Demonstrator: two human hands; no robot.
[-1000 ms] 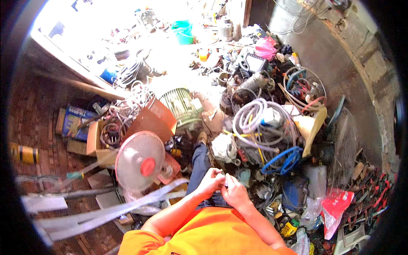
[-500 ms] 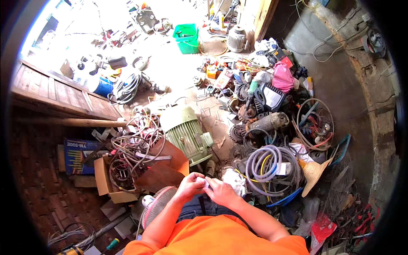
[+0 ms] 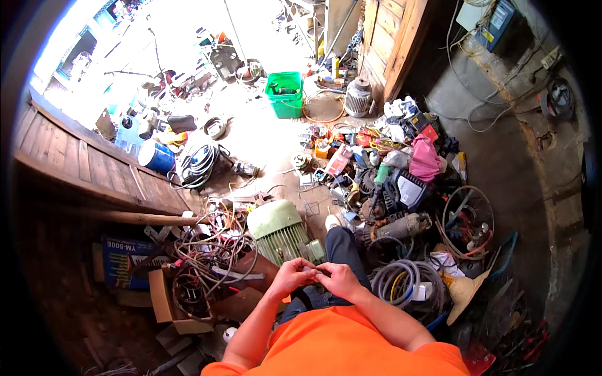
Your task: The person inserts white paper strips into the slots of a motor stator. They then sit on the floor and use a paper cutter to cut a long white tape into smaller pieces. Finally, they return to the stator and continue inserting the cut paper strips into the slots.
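My left hand and my right hand meet in front of my waist, fingertips pinched together and touching. Whatever small thing lies between the fingers is too hidden to make out. Just beyond the hands stands a green finned electric motor. My right leg, in dark trousers, reaches forward beside it, with a light shoe on the floor.
On the left, a cardboard box overflows with tangled cables. Coiled clear hose, a straw hat and heaped tools crowd the right. Farther off are a green bucket, a grey motor and a wooden door.
My right leg has stepped forward past the green motor, and the view has shifted. A small white thing showed between my fingers earlier; now it is hidden. My hands stay together.
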